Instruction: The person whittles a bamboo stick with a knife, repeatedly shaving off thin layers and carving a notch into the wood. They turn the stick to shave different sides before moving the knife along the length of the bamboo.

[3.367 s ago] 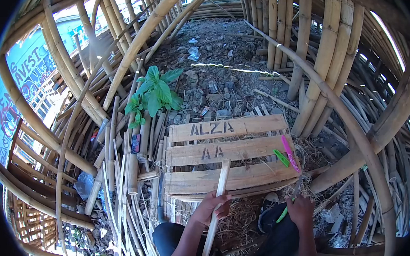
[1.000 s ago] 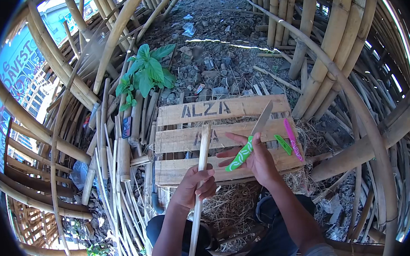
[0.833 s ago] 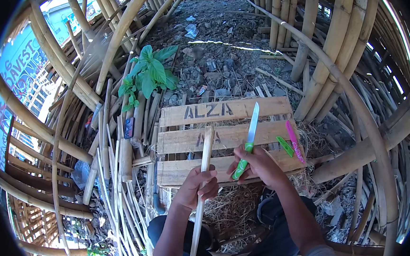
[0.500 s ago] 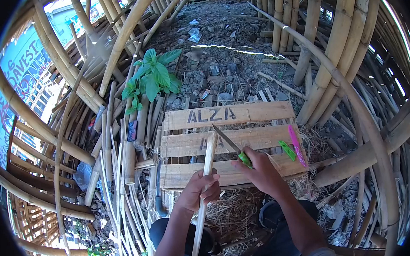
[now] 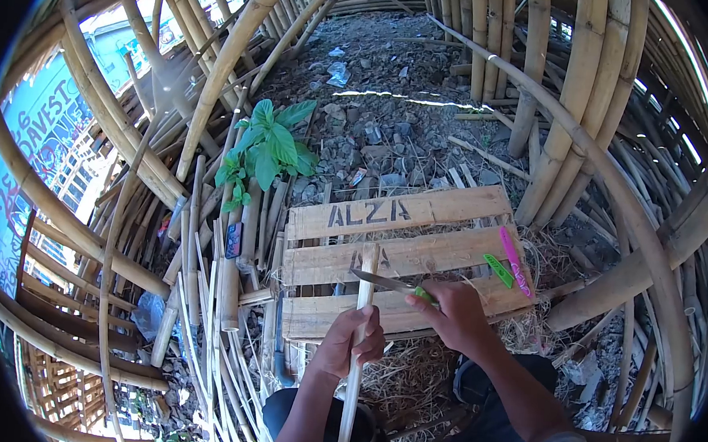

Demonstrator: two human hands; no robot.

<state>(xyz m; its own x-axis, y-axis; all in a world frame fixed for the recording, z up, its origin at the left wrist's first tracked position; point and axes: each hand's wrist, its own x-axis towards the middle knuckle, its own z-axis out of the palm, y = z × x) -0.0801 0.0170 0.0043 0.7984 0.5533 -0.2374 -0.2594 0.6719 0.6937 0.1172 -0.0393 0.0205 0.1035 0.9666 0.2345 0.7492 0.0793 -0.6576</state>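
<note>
My left hand (image 5: pixel 351 341) is closed around a pale split bamboo stick (image 5: pixel 352 401), held nearly upright with its top end over the wooden crate (image 5: pixel 322 321). In my right hand (image 5: pixel 456 314) is a knife (image 5: pixel 387 282) with a green handle, gripped in a fist. Its blade points left and lies across the stick a little below the top end. On the crate's right side rest a green cutter-like piece (image 5: pixel 498 270) and a pink marker-like item (image 5: pixel 516 260) with lettering.
Bamboo poles (image 5: pixel 579 113) stand at the right, with a bent one arching across. Thin bamboo strips (image 5: pixel 221 359) lie left of the crate. A leafy plant (image 5: pixel 269 145) grows behind it, near a phone-like object (image 5: pixel 234 240). Straw shavings (image 5: pixel 409 373) cover the ground between my knees.
The knife has swung down and left, from slanting above the stick's right side to lying across it. My right hand has lowered slightly; the left keeps its hold.
</note>
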